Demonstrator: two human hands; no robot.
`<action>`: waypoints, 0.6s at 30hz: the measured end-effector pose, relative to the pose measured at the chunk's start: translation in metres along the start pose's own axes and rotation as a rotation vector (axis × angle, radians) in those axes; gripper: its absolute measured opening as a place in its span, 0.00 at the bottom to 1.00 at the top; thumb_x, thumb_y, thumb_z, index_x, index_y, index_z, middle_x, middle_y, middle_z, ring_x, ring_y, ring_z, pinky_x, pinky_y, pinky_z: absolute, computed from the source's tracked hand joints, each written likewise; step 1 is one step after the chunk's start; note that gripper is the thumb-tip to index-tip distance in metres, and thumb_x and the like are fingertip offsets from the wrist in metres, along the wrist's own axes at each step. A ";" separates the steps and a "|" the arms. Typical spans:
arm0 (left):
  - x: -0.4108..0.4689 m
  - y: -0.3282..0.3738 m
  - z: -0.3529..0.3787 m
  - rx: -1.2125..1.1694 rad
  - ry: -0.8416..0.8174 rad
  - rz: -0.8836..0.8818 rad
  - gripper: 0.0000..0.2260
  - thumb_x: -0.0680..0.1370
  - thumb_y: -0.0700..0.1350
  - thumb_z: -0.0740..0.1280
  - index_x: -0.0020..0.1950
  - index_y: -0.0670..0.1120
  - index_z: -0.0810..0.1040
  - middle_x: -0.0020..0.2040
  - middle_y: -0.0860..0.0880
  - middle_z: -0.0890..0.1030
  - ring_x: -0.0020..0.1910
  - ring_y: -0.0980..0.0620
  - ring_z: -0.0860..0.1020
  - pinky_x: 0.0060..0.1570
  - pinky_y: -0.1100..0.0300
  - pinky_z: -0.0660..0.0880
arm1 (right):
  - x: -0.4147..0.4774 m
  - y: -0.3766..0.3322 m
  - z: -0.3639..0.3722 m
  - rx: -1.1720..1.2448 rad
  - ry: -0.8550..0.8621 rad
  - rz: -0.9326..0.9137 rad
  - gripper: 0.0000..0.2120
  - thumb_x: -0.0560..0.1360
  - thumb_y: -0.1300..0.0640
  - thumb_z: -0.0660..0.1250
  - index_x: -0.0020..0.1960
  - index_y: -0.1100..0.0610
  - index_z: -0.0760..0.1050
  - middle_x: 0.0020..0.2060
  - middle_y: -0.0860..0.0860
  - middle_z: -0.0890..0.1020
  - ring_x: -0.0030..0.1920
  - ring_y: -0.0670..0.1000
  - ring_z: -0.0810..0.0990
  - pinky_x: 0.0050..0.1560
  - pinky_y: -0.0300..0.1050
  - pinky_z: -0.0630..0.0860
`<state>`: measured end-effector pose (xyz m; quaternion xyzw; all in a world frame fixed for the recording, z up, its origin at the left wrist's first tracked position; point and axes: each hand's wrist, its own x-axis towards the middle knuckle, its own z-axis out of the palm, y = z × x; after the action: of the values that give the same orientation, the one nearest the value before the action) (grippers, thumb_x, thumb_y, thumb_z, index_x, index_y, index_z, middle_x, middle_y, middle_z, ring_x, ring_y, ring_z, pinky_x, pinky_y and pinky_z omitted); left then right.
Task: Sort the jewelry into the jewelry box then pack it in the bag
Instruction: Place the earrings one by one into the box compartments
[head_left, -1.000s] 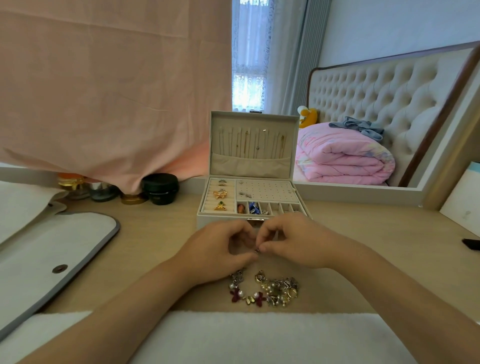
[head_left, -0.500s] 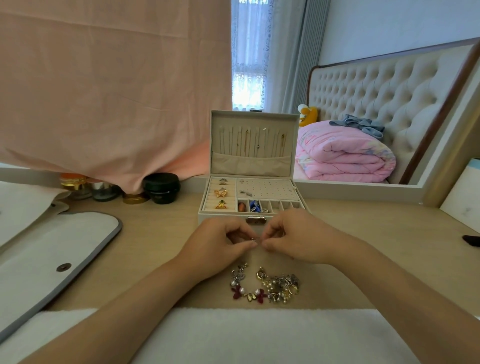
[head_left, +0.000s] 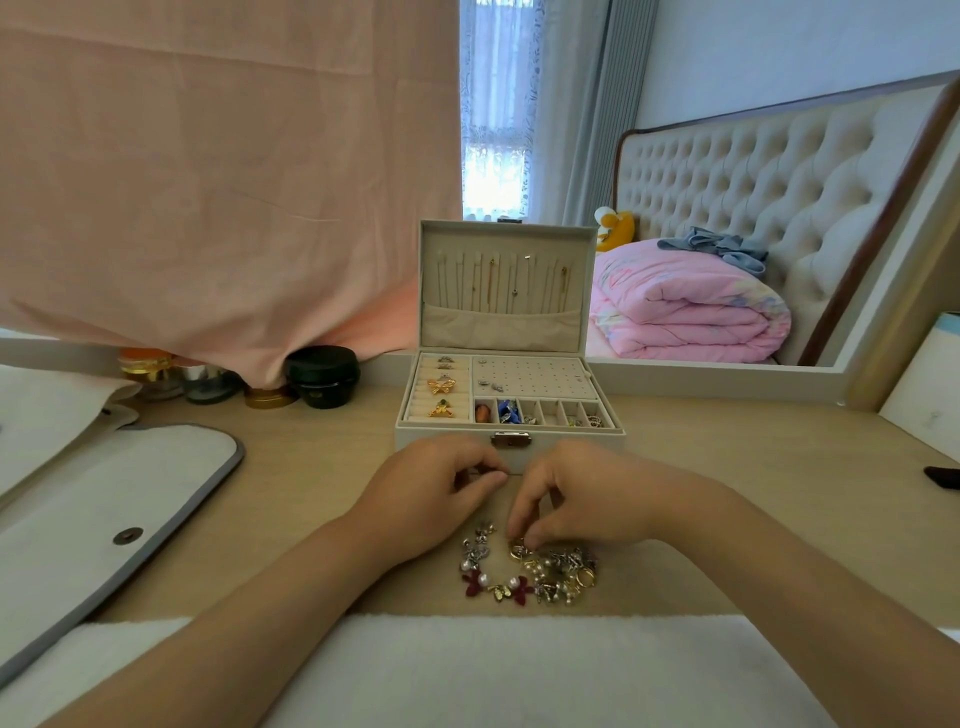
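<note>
On the light wooden table (head_left: 311, 467), the open cream jewelry box (head_left: 571, 447) stood unmoved. The left hand (head_left: 431, 493) stayed by its clasp, grip pinched, contents unclear. The right hand (head_left: 587, 499) had dropped to the mixed jewelry pile (head_left: 535, 577), pinching a gold piece (head_left: 519, 552).

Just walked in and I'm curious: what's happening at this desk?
A person is sorting jewelry. The right hand pinches a gold piece on the loose pile; the left hand pinches a small item too tiny to identify. The jewelry box stands open behind, partly filled. The bag lies at left, box not yet inside.
</note>
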<state>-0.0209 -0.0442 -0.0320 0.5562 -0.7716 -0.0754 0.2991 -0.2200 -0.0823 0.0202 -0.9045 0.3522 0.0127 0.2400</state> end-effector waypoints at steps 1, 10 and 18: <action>0.000 -0.001 0.000 -0.002 -0.002 -0.002 0.09 0.79 0.55 0.65 0.56 0.59 0.81 0.49 0.62 0.81 0.49 0.63 0.76 0.49 0.58 0.78 | 0.000 0.000 0.000 0.000 0.003 0.002 0.07 0.74 0.55 0.75 0.51 0.47 0.85 0.35 0.33 0.79 0.35 0.29 0.75 0.36 0.25 0.67; 0.000 0.001 0.000 -0.110 -0.036 -0.008 0.08 0.79 0.54 0.67 0.57 0.60 0.81 0.49 0.62 0.81 0.48 0.61 0.77 0.47 0.59 0.78 | -0.004 0.014 -0.011 0.312 0.137 -0.019 0.03 0.74 0.61 0.75 0.45 0.54 0.84 0.30 0.41 0.83 0.26 0.46 0.76 0.36 0.38 0.75; 0.001 0.015 0.000 -0.368 0.082 -0.037 0.09 0.77 0.46 0.72 0.51 0.61 0.83 0.43 0.65 0.83 0.41 0.61 0.78 0.42 0.71 0.72 | -0.002 0.019 -0.010 0.770 0.242 -0.004 0.06 0.75 0.67 0.72 0.49 0.58 0.79 0.36 0.52 0.85 0.24 0.47 0.70 0.24 0.34 0.64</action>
<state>-0.0333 -0.0398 -0.0244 0.5087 -0.7218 -0.1981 0.4255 -0.2350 -0.0976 0.0213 -0.7440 0.3552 -0.2271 0.5183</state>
